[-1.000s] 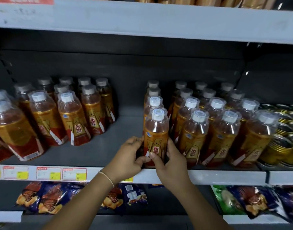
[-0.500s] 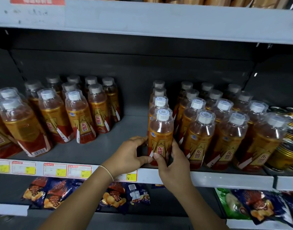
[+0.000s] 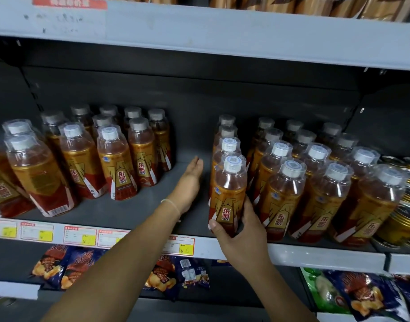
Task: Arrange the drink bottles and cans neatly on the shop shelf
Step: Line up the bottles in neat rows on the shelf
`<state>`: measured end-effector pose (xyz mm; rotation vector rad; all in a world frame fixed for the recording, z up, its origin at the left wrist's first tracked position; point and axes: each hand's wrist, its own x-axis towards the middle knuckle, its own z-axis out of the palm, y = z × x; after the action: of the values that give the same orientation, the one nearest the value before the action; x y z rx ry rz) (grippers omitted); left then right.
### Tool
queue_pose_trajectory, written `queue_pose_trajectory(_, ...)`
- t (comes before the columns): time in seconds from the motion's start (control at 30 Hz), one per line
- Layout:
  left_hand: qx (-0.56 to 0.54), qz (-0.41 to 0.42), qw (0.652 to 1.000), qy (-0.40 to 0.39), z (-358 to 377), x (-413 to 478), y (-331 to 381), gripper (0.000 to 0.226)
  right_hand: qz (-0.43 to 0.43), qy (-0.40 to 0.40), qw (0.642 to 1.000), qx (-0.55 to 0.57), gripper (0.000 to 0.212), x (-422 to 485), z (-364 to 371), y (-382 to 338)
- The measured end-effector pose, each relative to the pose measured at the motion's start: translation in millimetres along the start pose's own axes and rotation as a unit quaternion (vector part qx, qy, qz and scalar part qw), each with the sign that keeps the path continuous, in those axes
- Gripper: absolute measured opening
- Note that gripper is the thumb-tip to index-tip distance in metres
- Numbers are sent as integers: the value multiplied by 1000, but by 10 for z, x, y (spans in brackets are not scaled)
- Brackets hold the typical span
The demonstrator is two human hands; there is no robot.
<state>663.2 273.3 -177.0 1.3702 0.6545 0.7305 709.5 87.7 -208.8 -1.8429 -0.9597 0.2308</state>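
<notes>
Your right grip [image 3: 242, 231] wraps the front bottle [image 3: 228, 191] at the shelf's [image 3: 139, 205] front edge, holding it label-out at the head of its row; your left grip [image 3: 187, 182], fingers straight, extends into the gap beside, seemingly to square that row.

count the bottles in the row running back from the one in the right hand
4: the front bottle in the right hand, then second bottle, third bottle and fourth bottle straight behind it; others may be hidden.
</notes>
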Motion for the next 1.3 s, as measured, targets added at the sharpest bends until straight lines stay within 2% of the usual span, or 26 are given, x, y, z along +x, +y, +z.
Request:
queue_pose_trajectory(0.07, -59, -47, 997, -23, 93, 249, 18, 62, 0, 0, 1000, -10, 99, 3, 9, -4)
queue_pose_trajectory(0.13, -124, -87, 985, -86, 168, 376, -5, 70, 0, 6, 1000, -13, 101, 6, 20, -2)
queue_pose_trajectory(0.2, -164, -91, 975, -122, 239, 408, -16, 72, 0, 11, 1000, -18, 100, 2, 38, 2)
queue_pose_trajectory(0.33, -227, -94, 962, -120, 320, 451, -89, 68, 3, 15, 1000, -20, 98, -13, 71, -9)
queue_pose_trajectory(0.67, -293, -109, 945, -99, 395, 553, -204, 62, -5, 21, 999, -31, 95, -22, 66, 32)
queue_pose_trajectory(0.8, -279, -107, 949, -94, 435, 531, -196, 53, -1, 23, 999, -29, 95, -21, 59, 50)
queue_pose_trajectory(1.13, -271, -113, 951, -94, 560, 547, -222, 51, 20, 22, 999, -31, 96, -10, 9, 51)
queue_pose_trajectory(1.3, -168, -95, 980, -52, 548, 477, -111, 49, 16, 24, 998, -60, 97, -35, 33, 22)
